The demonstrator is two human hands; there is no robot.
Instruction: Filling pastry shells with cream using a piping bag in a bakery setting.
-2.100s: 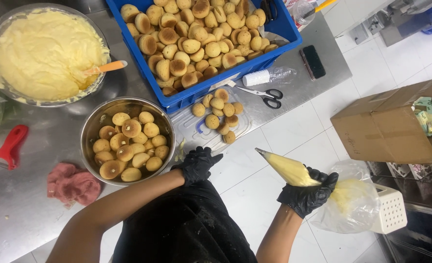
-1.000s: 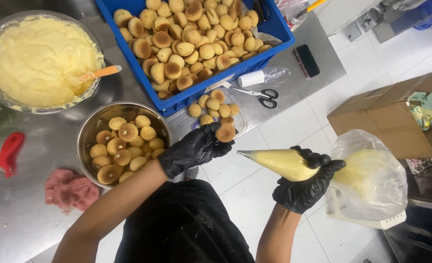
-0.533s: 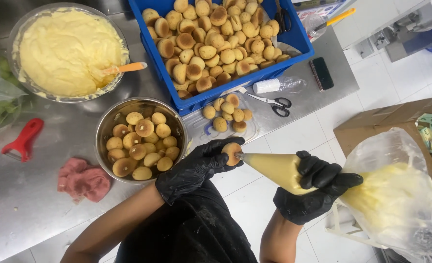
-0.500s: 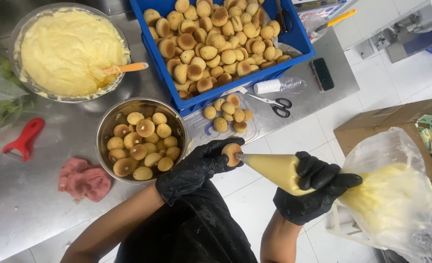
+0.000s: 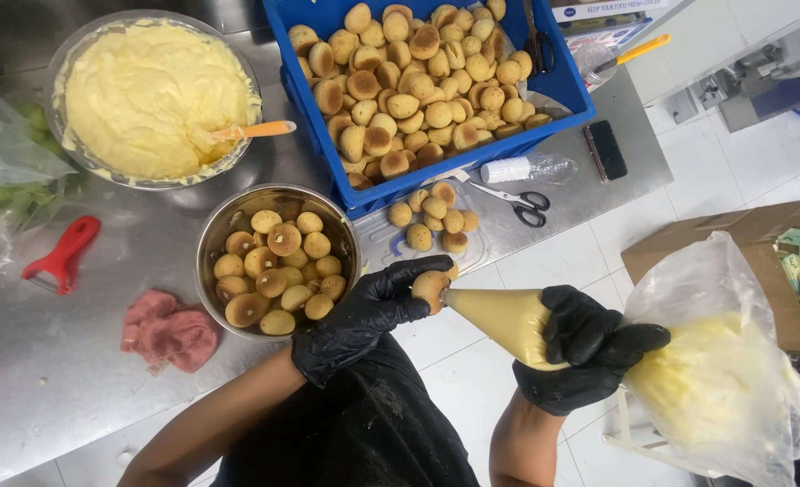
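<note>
My left hand [image 5: 364, 311], in a black glove, holds a small round golden pastry puff [image 5: 430, 289] just off the table's front edge. My right hand [image 5: 589, 347], also black-gloved, grips a clear piping bag [image 5: 508, 320] of yellow cream. The bag's tip touches the puff. The bag's bulging loose end [image 5: 720, 379] hangs to the right. A steel bowl [image 5: 278, 261] with several puffs sits just left of my left hand. A blue crate [image 5: 422, 86] heaped with puffs stands behind it.
A large bowl of yellow cream [image 5: 152, 99] with an orange spatula sits at the back left. Several loose puffs [image 5: 432, 221], scissors [image 5: 517, 200], a small bottle [image 5: 526, 169] and a phone [image 5: 606, 151] lie on the steel table. A red peeler [image 5: 57, 254], pink cloth [image 5: 167, 329] and cardboard box [image 5: 779, 261] are nearby.
My left hand picked a puff from the loose pile and brought it toward me. My right hand swung the piping bag's tip left until it met the puff.
</note>
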